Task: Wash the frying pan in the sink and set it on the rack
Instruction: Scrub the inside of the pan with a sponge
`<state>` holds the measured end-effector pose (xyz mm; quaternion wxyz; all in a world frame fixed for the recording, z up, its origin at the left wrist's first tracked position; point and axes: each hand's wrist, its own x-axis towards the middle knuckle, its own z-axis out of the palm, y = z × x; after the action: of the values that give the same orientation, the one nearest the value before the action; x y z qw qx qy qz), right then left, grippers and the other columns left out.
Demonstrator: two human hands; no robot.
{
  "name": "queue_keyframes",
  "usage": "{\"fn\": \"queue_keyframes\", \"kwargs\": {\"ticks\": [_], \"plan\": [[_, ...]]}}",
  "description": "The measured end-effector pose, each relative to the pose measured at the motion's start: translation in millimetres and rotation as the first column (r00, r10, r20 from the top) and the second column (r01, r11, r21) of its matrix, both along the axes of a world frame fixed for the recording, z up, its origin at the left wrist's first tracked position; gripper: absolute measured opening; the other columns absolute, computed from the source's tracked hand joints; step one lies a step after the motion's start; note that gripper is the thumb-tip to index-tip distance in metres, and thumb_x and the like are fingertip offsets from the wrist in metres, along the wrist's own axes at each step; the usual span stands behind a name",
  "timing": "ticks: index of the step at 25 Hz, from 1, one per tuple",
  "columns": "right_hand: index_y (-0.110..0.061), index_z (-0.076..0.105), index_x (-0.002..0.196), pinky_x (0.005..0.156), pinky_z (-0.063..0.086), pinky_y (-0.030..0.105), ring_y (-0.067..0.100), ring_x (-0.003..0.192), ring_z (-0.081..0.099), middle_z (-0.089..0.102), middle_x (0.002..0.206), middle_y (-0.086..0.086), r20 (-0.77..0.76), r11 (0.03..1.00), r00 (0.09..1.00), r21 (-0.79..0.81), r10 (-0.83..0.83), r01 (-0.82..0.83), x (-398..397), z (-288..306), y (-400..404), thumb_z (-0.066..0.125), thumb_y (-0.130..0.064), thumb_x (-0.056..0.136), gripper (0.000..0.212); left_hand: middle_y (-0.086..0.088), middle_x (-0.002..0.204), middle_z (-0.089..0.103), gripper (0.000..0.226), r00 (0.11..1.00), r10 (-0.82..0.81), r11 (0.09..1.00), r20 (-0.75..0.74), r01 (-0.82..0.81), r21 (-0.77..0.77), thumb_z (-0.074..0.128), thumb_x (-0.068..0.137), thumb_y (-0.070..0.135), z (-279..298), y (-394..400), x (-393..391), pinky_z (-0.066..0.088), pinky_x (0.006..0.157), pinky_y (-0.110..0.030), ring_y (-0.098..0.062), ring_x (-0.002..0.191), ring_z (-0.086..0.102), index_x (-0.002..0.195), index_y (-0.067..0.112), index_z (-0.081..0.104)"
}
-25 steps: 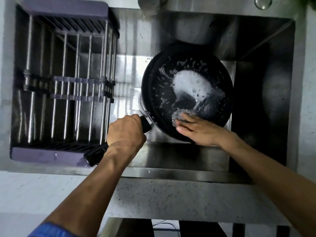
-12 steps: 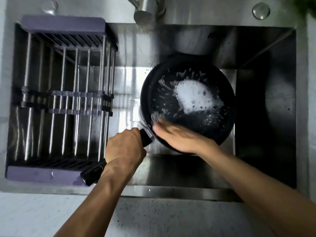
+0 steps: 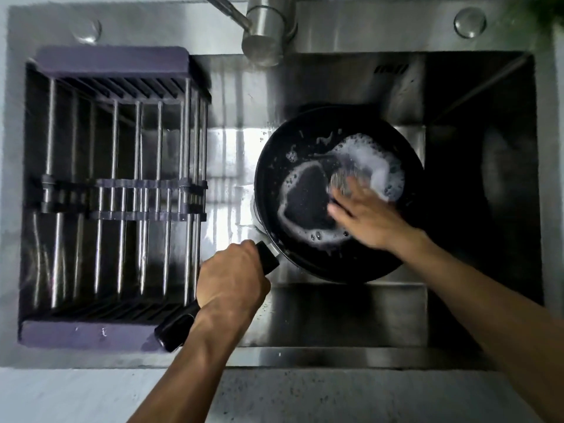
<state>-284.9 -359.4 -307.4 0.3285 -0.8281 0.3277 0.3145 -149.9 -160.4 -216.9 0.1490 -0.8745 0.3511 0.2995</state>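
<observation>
A black frying pan [image 3: 305, 203] sits tilted inside the steel sink [image 3: 476, 166], with white soap foam spread over its inner surface. My left hand [image 3: 232, 282] is closed around the pan's black handle [image 3: 177, 329], which points to the lower left. My right hand [image 3: 369, 215] lies inside the pan and presses a steel wool scrubber [image 3: 343, 180] against its bottom near the middle. The hand is motion-blurred. A metal-rod drying rack [image 3: 122, 193] with purple ends spans the left part of the sink.
The faucet [image 3: 265, 29] hangs over the sink's back edge, above the pan and to its left; no water stream shows. A speckled countertop [image 3: 305, 395] runs along the front. The rack holds nothing.
My right hand with the scrubber has swept from the pan's near-left rim toward its middle, smearing the foam into a ring. The left hand keeps its grip on the handle. The view has tilted down.
</observation>
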Motion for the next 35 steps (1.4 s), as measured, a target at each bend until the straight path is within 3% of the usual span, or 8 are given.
{"fn": "queue_keyframes", "kwargs": {"ticks": [4, 8, 17, 20, 24, 28, 32, 35], "plan": [[-0.050, 0.009, 0.154, 0.116, -0.014, 0.044, 0.011, 0.145, -0.025, -0.025, 0.160, -0.018, 0.167, 0.974, 0.986, 0.217, 0.027, -0.063, 21.0, -1.0, 38.5, 0.009, -0.081, 0.088, 0.072, -0.002, 0.086, 0.063, 0.028, 1.000, 0.002, 1.000, 0.009, -0.002, 0.005, 0.060, 0.076, 0.023, 0.5, -0.3, -2.4, 0.036, 0.057, -0.030, -0.020, 0.064, 0.045, 0.103, 0.018, 0.055], [-0.045, 0.010, 0.156, 0.115, -0.014, 0.038, 0.016, 0.148, -0.024, -0.020, 0.164, -0.005, -0.001, 0.999, 0.999, 0.023, -0.042, 0.042, -2.8, 5.2, -5.7, 0.011, -0.077, 0.089, 0.074, -0.001, 0.084, 0.061, 0.028, 1.000, 0.002, 1.000, 0.004, -0.002, 0.015, 0.060, 0.077, 0.024, 1.7, -1.2, -0.5, 0.037, 0.057, -0.030, -0.020, 0.063, 0.045, 0.104, 0.019, 0.055], [-0.050, 0.009, 0.153, 0.116, -0.016, 0.039, 0.013, 0.145, -0.027, -0.019, 0.163, -0.008, -0.004, 0.997, 1.000, 0.072, -0.026, 0.026, -15.7, 3.2, 17.3, 0.008, -0.083, 0.086, 0.075, 0.000, 0.076, 0.056, 0.027, 1.000, -0.009, 1.000, 0.009, 0.009, -0.004, 0.059, 0.076, 0.022, 1.0, -0.7, -0.6, 0.035, 0.056, -0.029, -0.021, 0.065, 0.050, 0.102, 0.019, 0.055], [-0.048, 0.011, 0.154, 0.111, -0.026, 0.029, 0.011, 0.144, -0.026, -0.013, 0.164, -0.011, 0.212, 0.969, 0.977, 0.241, 0.002, -0.054, 19.9, 0.3, 50.2, 0.010, -0.072, 0.095, 0.064, 0.000, 0.077, 0.057, 0.027, 1.000, -0.008, 1.000, 0.017, 0.008, -0.009, 0.058, 0.076, 0.023, 0.2, 0.5, -1.5, 0.034, 0.056, -0.029, -0.020, 0.063, 0.043, 0.102, 0.019, 0.055], [-0.048, 0.007, 0.154, 0.109, -0.017, 0.035, 0.015, 0.148, -0.024, -0.021, 0.162, -0.009, 0.037, 0.998, 0.997, 0.004, -0.068, 0.068, 0.7, 3.6, 5.9, 0.015, -0.064, 0.100, 0.057, -0.001, 0.081, 0.060, 0.027, 1.000, -0.004, 1.000, 0.014, 0.005, -0.009, 0.059, 0.075, 0.024, -2.7, 0.0, -0.6, 0.035, 0.057, -0.029, -0.020, 0.063, 0.045, 0.102, 0.019, 0.056], [-0.040, 0.013, 0.156, 0.112, -0.014, 0.019, -0.001, 0.146, -0.016, -0.014, 0.160, -0.020, 0.326, 0.892, 0.928, 0.451, -0.183, 0.017, 39.3, 8.7, 60.1, 0.025, -0.048, 0.106, 0.052, -0.002, 0.082, 0.062, 0.028, 1.000, -0.007, 1.000, 0.015, 0.007, 0.001, 0.059, 0.074, 0.021, -2.5, -0.2, -2.1, 0.034, 0.055, -0.029, -0.024, 0.068, 0.055, 0.102, 0.019, 0.057], [-0.039, 0.009, 0.157, 0.117, -0.015, 0.034, 0.008, 0.147, -0.024, -0.018, 0.164, -0.011, 0.129, 0.981, 0.972, 0.047, -0.195, 0.191, 27.1, -1.0, 16.8, 0.017, -0.053, 0.105, 0.055, -0.002, 0.083, 0.063, 0.027, 1.000, -0.007, 1.000, 0.017, 0.007, -0.004, 0.059, 0.073, 0.022, -2.6, 0.1, -0.7, 0.035, 0.055, -0.029, -0.022, 0.063, 0.049, 0.100, 0.019, 0.057], [-0.034, 0.011, 0.158, 0.121, -0.009, 0.035, -0.012, 0.141, -0.019, -0.015, 0.161, -0.019, 0.372, 0.866, 0.863, 0.481, -0.342, 0.136, 48.1, 2.9, 67.3, 0.019, -0.050, 0.106, 0.055, -0.003, 0.086, 0.064, 0.028, 1.000, -0.024, 1.000, 0.014, 0.024, 0.014, 0.059, 0.074, 0.023, -2.0, 0.8, -0.8, 0.035, 0.057, -0.029, -0.024, 0.073, 0.060, 0.101, 0.019, 0.056]]}}
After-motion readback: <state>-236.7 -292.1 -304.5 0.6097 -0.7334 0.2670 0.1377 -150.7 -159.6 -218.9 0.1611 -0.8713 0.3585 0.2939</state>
